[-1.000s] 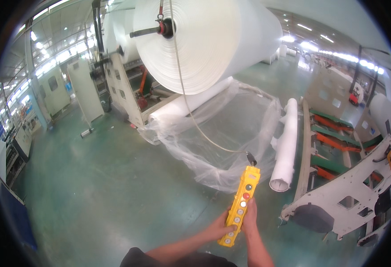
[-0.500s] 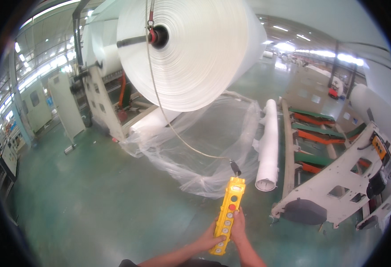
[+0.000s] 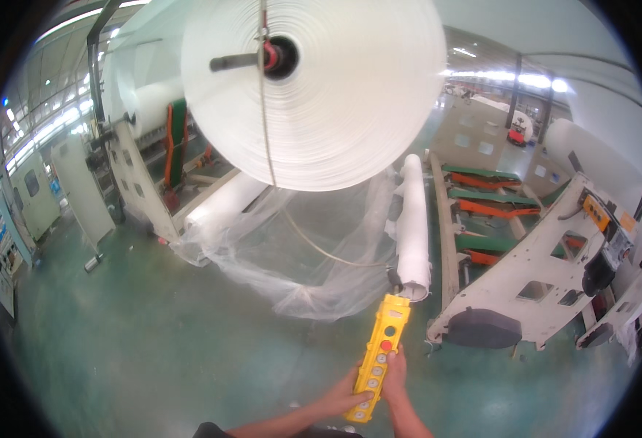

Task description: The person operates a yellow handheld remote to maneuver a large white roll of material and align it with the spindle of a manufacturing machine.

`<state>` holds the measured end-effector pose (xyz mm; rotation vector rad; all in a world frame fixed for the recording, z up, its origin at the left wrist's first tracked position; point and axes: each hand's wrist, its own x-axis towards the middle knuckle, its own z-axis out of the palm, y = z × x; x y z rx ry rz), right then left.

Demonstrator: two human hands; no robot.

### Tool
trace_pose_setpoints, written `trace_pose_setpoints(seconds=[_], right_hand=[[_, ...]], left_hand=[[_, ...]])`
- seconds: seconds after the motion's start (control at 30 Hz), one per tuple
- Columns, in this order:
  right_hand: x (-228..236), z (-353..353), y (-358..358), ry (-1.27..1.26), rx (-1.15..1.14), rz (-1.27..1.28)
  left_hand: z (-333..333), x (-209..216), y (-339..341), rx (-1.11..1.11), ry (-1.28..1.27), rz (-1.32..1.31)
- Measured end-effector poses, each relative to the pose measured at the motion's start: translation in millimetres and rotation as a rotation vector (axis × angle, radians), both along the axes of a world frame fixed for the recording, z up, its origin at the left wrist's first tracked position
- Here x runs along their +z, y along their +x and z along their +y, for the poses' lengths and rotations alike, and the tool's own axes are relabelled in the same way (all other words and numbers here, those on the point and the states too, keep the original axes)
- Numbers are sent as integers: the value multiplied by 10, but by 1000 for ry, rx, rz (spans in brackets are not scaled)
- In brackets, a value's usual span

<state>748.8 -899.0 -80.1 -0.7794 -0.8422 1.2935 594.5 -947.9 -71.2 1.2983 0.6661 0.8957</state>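
Both hands grip a long yellow crane pendant control with a column of round buttons, one of them red. My left hand wraps its lower part, thumb over the low buttons. My right hand closes round its right side, thumb near the button below the red one. A cable runs from its top up past the huge white roll, which hangs over the floor with its end face toward me. From the roll's dark core a bar sticks out, with a red fitting on it.
Crumpled clear plastic film lies under the hanging roll. Beside it rests a long white tube. A beige machine frame with green and orange bars stands right; another frame stands left, near pale cabinets.
The hanging roll now shows its end face more squarely and looks larger. The floor things and machine frames have shifted left in view. Both hands still hold the crane pendant control.
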Motion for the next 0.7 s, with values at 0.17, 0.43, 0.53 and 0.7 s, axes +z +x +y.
trace_pose_setpoints(seconds=[0.17, 0.43, 0.53, 0.7], right_hand=[[324, -172, -60, 0, -63, 19], [362, -323, -218, -115, -187, -34], [149, -347, -201, -157, -350, -95], [195, -477, -255, -183, -460, -41]], left_hand=[[35, 174, -52, -80, -24, 14], [198, 38, -227, -259, -143, -19], [265, -86, -213, -295, -149, 33], [344, -193, -236, -468, -119, -62]])
